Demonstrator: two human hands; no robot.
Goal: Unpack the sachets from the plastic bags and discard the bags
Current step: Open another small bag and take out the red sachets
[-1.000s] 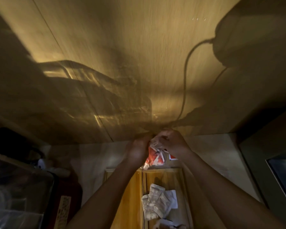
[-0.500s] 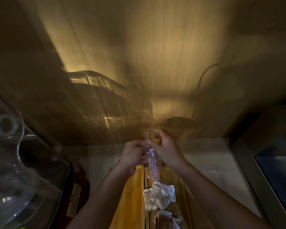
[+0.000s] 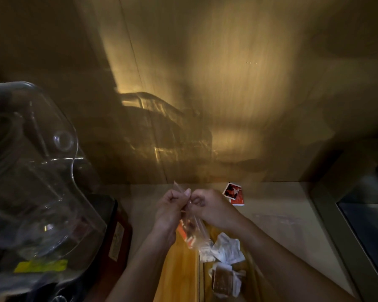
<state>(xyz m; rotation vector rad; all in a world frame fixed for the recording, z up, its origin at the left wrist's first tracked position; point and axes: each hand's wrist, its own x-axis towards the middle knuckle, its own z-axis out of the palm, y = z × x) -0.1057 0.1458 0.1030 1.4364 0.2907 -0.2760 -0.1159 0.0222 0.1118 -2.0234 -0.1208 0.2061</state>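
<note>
My left hand (image 3: 169, 211) and my right hand (image 3: 214, 209) meet above the counter, and both pinch the top of a clear plastic bag (image 3: 193, 232). The bag hangs down between them, with red-orange sachets (image 3: 187, 235) showing through it. Two red sachets (image 3: 235, 194) lie loose on the pale counter just right of my right hand. Below the hands, white sachets (image 3: 226, 250) and a brown-fronted packet (image 3: 224, 282) lie in a wooden box (image 3: 181, 271).
A large clear plastic container (image 3: 37, 177) fills the left side, with a yellow label near its bottom. A dark red box (image 3: 118, 236) stands beside it. A dark appliance (image 3: 367, 227) edges the counter (image 3: 277, 216) at right. A wood-panel wall rises behind.
The view has shifted left and down, which brings the clear container into view. Two red sachets now lie on the counter at right. My hands still grip the bag's top.
</note>
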